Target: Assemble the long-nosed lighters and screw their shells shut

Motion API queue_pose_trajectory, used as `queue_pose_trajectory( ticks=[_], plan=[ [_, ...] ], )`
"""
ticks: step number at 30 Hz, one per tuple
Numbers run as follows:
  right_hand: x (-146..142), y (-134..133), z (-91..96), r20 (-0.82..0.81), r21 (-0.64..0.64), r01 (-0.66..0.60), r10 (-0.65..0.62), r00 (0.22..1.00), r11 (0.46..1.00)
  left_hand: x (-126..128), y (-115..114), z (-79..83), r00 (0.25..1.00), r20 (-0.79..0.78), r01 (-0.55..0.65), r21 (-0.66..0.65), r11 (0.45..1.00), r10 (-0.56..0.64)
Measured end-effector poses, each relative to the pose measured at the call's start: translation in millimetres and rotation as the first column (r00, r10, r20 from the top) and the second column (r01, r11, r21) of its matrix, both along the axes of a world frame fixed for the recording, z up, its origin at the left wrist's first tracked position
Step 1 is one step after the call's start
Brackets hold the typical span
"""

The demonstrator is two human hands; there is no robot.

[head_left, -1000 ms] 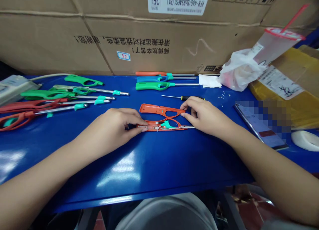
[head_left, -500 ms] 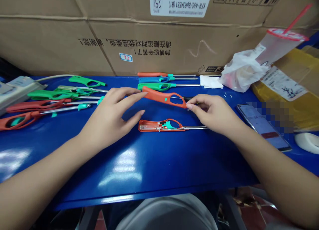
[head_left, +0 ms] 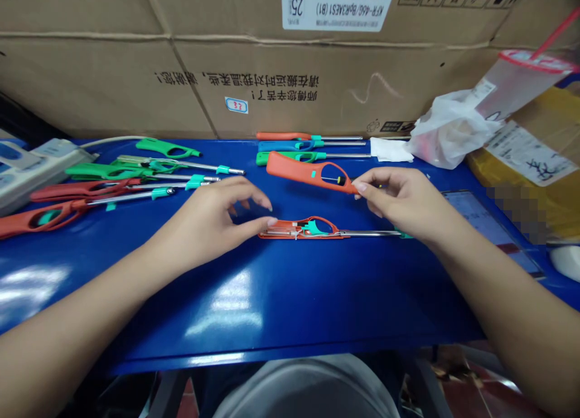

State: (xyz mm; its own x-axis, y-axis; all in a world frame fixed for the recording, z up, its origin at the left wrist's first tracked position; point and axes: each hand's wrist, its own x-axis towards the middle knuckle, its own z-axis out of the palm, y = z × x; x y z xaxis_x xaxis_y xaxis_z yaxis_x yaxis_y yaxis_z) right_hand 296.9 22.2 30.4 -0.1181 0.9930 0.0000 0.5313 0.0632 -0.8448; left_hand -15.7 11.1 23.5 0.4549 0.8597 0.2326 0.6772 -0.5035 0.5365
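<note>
My right hand point(head_left: 394, 194) pinches the narrow end of an orange lighter casing half point(head_left: 294, 172), raised above the table. Through the casing's trigger hole shows a thin metal shaft with a yellow and black part, perhaps a screwdriver point(head_left: 339, 180); whether my hand holds it too I cannot tell. Below lies an opened orange gas lighter point(head_left: 301, 229), its turquoise trigger, inner parts and metal tube exposed. My left hand point(head_left: 217, 215) has thumb and fingers apart, with the thumb tip at the opened lighter's left end; whether it touches is unclear.
Several red and green lighters point(head_left: 90, 190) lie at the left near a power strip point(head_left: 49, 164). More lighters point(head_left: 312, 145) line the back by a cardboard box point(head_left: 254, 67). A white tissue point(head_left: 392, 150), bagged drink cup point(head_left: 512, 86), phone point(head_left: 484, 225) and mouse point(head_left: 566, 262) are at the right.
My left hand has dropped from the raised casing's left end toward the opened lighter. My right hand still holds the casing. The view has shifted slightly.
</note>
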Motion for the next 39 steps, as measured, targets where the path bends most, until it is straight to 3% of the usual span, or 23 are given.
queue_pose_trajectory(
  ticks=[4, 8, 16, 22, 27, 36, 39],
  plan=[
    [0.5, 1.2, -0.8, 0.004, 0.024, 0.025, -0.025, 1.0, 0.999, 1.6, 5.9, -7.7, 0.994, 0.095, 0.082, -0.256, 0.963, -0.059],
    [-1.9, 1.1, -2.9, -0.026, 0.01, 0.009, -0.009, 1.0, 1.0, 3.3, 9.2, -11.5, 0.99, 0.137, 0.084, -0.329, 0.941, -0.041],
    [-5.2, 0.4, -5.1, -0.067, -0.022, -0.017, 0.016, 0.998, 1.0, 6.7, -1.2, -9.4, 0.984, 0.022, 0.179, -0.086, 0.98, -0.178],
    [-5.7, 0.2, -6.0, -0.06, -0.006, -0.039, 0.039, 0.997, 0.999, 8.3, -1.9, -23.4, 0.977, 0.153, 0.165, -0.101, 0.981, -0.149],
    [-5.5, 1.0, -7.3, -0.054, -0.01, -0.045, 0.044, 0.998, 0.999, 11.0, -4.3, -31.8, 0.972, 0.185, 0.153, -0.031, 0.988, -0.145],
    [-5.5, 1.9, -8.2, -0.05, -0.007, -0.029, 0.029, 0.998, 1.0, 8.8, -4.8, -19.5, 0.991, 0.076, 0.106, 0.031, 0.994, -0.108],
    [-5.2, 1.2, -6.7, -0.051, -0.006, -0.024, 0.024, 0.998, 1.0, 8.3, -4.4, -19.3, 0.988, 0.028, 0.147, 0.103, 0.984, -0.15]
  ],
)
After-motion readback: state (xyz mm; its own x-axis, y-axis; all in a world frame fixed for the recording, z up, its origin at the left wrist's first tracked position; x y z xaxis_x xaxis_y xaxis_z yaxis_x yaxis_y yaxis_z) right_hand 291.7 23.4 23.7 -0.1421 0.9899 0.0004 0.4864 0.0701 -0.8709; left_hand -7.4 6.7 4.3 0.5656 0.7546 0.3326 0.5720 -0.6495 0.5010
